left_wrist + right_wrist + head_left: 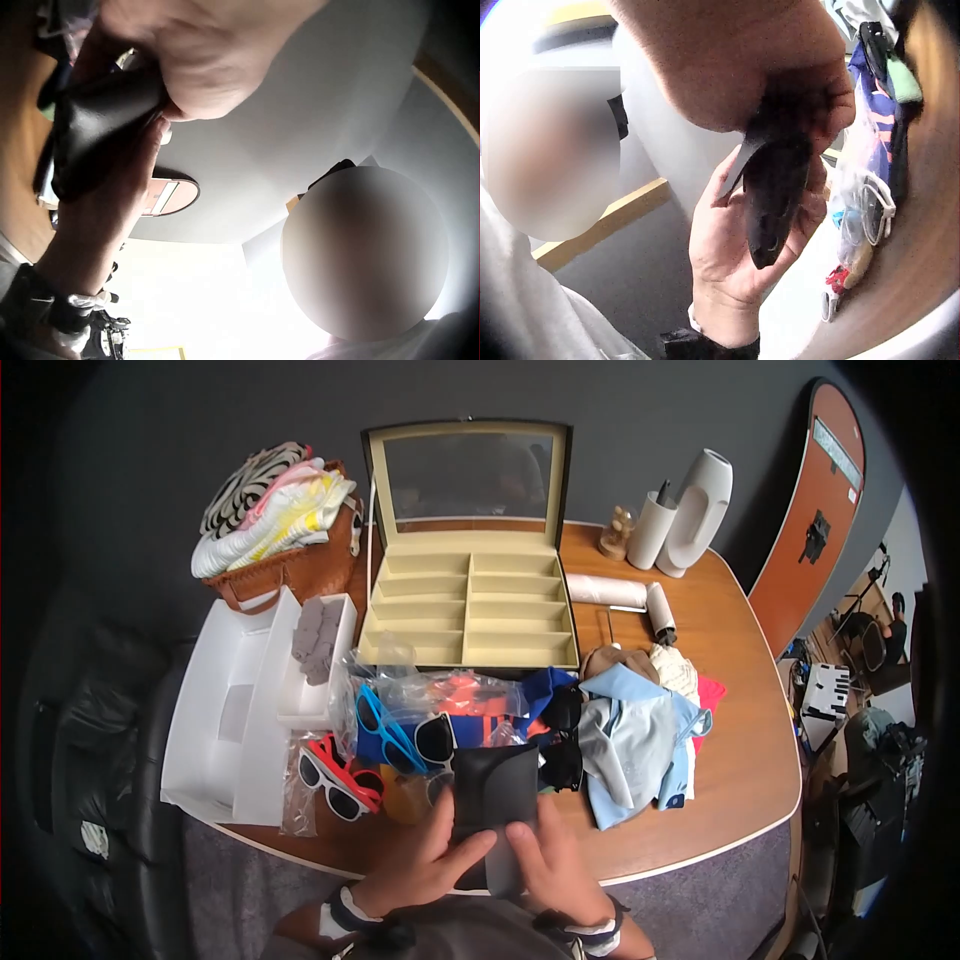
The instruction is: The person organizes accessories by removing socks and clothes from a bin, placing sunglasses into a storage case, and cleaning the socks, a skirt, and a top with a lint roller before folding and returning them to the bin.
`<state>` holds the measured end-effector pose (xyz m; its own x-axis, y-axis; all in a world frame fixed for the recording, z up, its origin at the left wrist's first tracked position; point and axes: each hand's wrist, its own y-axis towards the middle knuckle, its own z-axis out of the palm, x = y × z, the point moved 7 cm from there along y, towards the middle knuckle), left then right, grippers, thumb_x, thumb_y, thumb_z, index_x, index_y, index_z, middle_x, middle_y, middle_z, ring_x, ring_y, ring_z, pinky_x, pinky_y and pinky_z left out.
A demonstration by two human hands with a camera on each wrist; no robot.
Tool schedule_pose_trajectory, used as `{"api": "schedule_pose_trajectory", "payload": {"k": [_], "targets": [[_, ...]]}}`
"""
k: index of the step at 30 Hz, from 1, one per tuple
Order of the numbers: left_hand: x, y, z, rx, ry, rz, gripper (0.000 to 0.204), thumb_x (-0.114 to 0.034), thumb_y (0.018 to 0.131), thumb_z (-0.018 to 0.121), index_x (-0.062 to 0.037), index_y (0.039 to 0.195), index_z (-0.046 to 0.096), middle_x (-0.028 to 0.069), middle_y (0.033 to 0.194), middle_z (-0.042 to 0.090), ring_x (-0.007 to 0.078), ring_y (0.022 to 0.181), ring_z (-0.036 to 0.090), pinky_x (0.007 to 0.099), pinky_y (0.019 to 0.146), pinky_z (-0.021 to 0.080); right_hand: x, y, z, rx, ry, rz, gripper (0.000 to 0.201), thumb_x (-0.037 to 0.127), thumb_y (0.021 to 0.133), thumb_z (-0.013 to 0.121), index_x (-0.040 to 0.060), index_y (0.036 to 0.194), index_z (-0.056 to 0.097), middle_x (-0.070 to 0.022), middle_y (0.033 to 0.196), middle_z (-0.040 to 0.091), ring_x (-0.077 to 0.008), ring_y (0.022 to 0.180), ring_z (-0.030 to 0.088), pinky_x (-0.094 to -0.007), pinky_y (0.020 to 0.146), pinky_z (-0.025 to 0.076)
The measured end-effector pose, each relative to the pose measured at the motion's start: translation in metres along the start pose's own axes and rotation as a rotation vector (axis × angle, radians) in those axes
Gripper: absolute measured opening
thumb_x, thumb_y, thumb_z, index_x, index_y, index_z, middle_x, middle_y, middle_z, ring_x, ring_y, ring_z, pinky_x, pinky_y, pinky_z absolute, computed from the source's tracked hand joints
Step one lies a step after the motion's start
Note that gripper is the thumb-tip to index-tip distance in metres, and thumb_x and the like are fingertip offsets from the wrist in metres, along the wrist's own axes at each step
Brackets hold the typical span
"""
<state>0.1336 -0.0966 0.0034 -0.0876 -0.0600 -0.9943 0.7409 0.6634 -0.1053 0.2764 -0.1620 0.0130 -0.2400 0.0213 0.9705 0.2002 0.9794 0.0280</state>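
Both hands hold a black glasses case [490, 785] near the front edge of the table. It looks like dark leather, and a curved flap shows on its face. My left hand [425, 860] grips the left side, thumb lying across the front. On the opposite side my right hand [550, 865] grips it, its thumb also pressing the front. From the left wrist the case [109, 124] appears end-on between the two hands. The right wrist view shows the flap lifted slightly away from the case body [776, 199]; what is inside is hidden.
Behind the case lie blue sunglasses [385, 730], red and white sunglasses [340, 785] and plastic wrapping. An open compartment box [465, 610] stands at the back. White boxes [215, 730] are left, folded clothes [640, 735] right, a brown basket [300, 575] of cloths back left.
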Motion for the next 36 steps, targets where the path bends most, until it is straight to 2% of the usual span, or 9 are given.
{"api": "schedule_pose_trajectory", "payload": {"k": [5, 12, 15, 18, 21, 27, 28, 32, 36], "targets": [[-0.021, 0.008, -0.013, -0.104, -0.168, 0.16, 0.064, -0.006, 0.103, 0.061, -0.0006, 0.155, 0.025, 0.0124, 0.147, 0.048, 0.0188, 0.135, 0.05, 0.0339, 0.112, 0.042, 0.014, 0.009, 0.008, -0.079, 0.456, -0.11, 0.034, 0.016, 0.105, 0.064, -0.0013, 0.13, 0.05, -0.0102, 0.1, 0.068, -0.0124, 0.085, 0.064, -0.0301, 0.07, 0.053], [-0.056, 0.031, -0.072, -0.314, -0.305, 0.412, 0.08, 0.0, 0.087, 0.076, -0.0056, 0.153, 0.032, 0.0135, 0.145, 0.051, 0.0206, 0.125, 0.059, 0.0355, 0.104, 0.05, 0.034, 0.037, -0.035, 0.104, -0.03, -0.14, 0.031, 0.016, 0.096, 0.075, 0.0017, 0.122, 0.064, -0.01, 0.084, 0.069, -0.0134, 0.075, 0.065, -0.0285, 0.067, 0.052], [-0.106, 0.044, -0.096, -0.328, 0.51, 0.508, 0.078, 0.001, 0.086, 0.075, -0.007, 0.153, 0.036, 0.0144, 0.14, 0.053, 0.0238, 0.127, 0.058, 0.0381, 0.108, 0.047, 0.059, 0.071, -0.051, 0.156, -0.165, -0.126, 0.029, 0.012, 0.094, 0.073, 0.0003, 0.12, 0.065, -0.0193, 0.091, 0.07, -0.0317, 0.083, 0.071, -0.038, 0.075, 0.054], [-0.135, 0.073, -0.112, -0.298, 0.958, 0.543, 0.074, 0.001, 0.084, 0.074, -0.0043, 0.15, 0.041, 0.0143, 0.135, 0.057, 0.0221, 0.119, 0.061, 0.0356, 0.103, 0.049, 0.083, 0.118, -0.058, 0.085, -0.451, -0.408, 0.032, 0.011, 0.092, 0.072, 0.0014, 0.121, 0.064, -0.0227, 0.099, 0.068, -0.0436, 0.091, 0.067, -0.0463, 0.078, 0.054], [-0.161, 0.101, -0.145, -0.409, 0.704, 0.55, 0.066, 0.004, 0.084, 0.066, -0.0055, 0.146, 0.046, 0.0114, 0.124, 0.06, 0.022, 0.103, 0.063, 0.0348, 0.092, 0.051, 0.094, 0.178, -0.059, 0.022, -0.557, -0.534, 0.029, 0.012, 0.092, 0.071, 0.0014, 0.118, 0.063, -0.0237, 0.1, 0.065, -0.0467, 0.094, 0.064, -0.051, 0.081, 0.051], [-0.165, 0.166, -0.197, -0.368, 1.026, 0.278, 0.042, -0.002, 0.085, 0.073, -0.0065, 0.123, 0.058, 0.0121, 0.099, 0.065, 0.0202, 0.085, 0.064, 0.0342, 0.079, 0.051, 0.07, 0.303, -0.042, -0.002, -0.63, -0.583, 0.028, 0.006, 0.089, 0.072, -0.0016, 0.114, 0.063, -0.024, 0.104, 0.066, -0.0457, 0.1, 0.064, -0.0496, 0.087, 0.05], [-0.159, 0.177, -0.208, -0.423, 1.083, 0.444, 0.035, -0.004, 0.084, 0.076, -0.0027, 0.114, 0.059, 0.0159, 0.093, 0.066, 0.029, 0.085, 0.067, 0.0387, 0.08, 0.052, 0.065, 0.319, -0.037, 0.018, -0.616, -0.593, 0.028, 0.004, 0.088, 0.073, -0.0021, 0.114, 0.063, -0.0237, 0.105, 0.066, -0.0453, 0.1, 0.064, -0.0485, 0.087, 0.05], [-0.127, 0.219, -0.247, -0.494, 1.126, 0.485, 0.035, 0.003, 0.083, 0.073, -0.002, 0.115, 0.059, 0.0227, 0.103, 0.067, 0.0471, 0.103, 0.063, 0.0501, 0.087, 0.051, 0.046, 0.369, -0.017, 0.035, -0.647, -0.572, 0.023, 0.002, 0.088, 0.071, -0.003, 0.108, 0.061, -0.0255, 0.106, 0.066, -0.0463, 0.103, 0.064, -0.0499, 0.091, 0.051], [-0.103, 0.244, -0.272, -0.614, 1.06, 0.503, 0.034, 0.009, 0.083, 0.068, -0.0018, 0.115, 0.06, 0.0251, 0.104, 0.067, 0.0479, 0.103, 0.063, 0.0494, 0.089, 0.052, 0.023, 0.411, -0.003, 0.048, -0.645, -0.495, 0.023, 0.002, 0.088, 0.071, -0.0032, 0.109, 0.062, -0.0256, 0.107, 0.067, -0.0454, 0.105, 0.064, -0.0497, 0.093, 0.051]]}}
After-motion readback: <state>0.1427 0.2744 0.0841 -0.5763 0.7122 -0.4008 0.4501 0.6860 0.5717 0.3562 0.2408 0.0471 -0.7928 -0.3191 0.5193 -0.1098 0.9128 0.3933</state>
